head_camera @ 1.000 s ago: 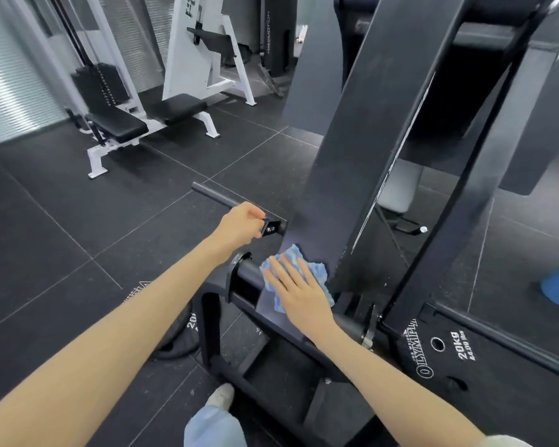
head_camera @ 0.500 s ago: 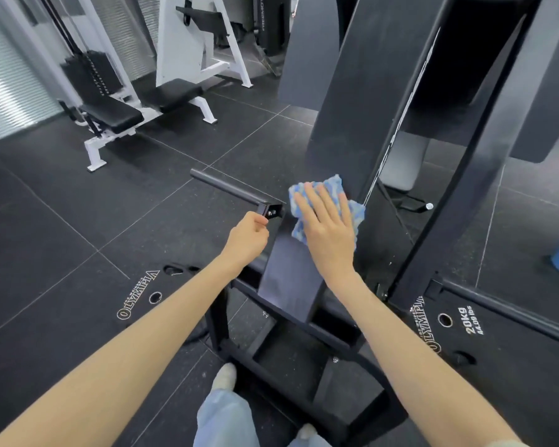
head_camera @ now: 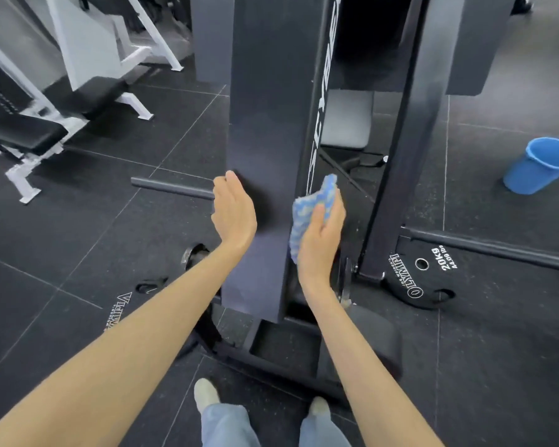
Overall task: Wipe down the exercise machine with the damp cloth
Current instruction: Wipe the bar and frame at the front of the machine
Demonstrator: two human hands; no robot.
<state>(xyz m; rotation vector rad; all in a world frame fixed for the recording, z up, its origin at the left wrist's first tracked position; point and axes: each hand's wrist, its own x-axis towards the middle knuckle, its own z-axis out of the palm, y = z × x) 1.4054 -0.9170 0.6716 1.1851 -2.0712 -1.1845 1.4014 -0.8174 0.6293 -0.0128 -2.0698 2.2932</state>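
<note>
- The black exercise machine (head_camera: 265,124) stands before you, and its wide flat beam runs with its long axis from low near your feet up and away toward the top of the view.
- Your right hand (head_camera: 321,237) grips the damp cloth (head_camera: 313,208), blue and white, bunched between thumb and fingers, against the right edge of this beam.
- The cloth stands almost upright, its long axis along the beam edge, its upper tip pointing up.
- Your left hand (head_camera: 234,212) is wide, with the fingers straight and together, and it lies at the left edge of the beam; whether it presses there I cannot tell.
- A blue bucket (head_camera: 539,166) stands on the floor (head_camera: 78,221) at the right, well apart from the machine and tilted in this wide view; what it contains is not visible.
- A dark bar (head_camera: 171,187) comes out of the machine to the left, just beside your left hand.
- A 20 kg weight plate (head_camera: 423,275) lies at the base, at the right of your right hand.
- A white machine with a black padded seat (head_camera: 23,130) stands at the far left.
- Your two shoes (head_camera: 205,393) are at the frame's foot.
</note>
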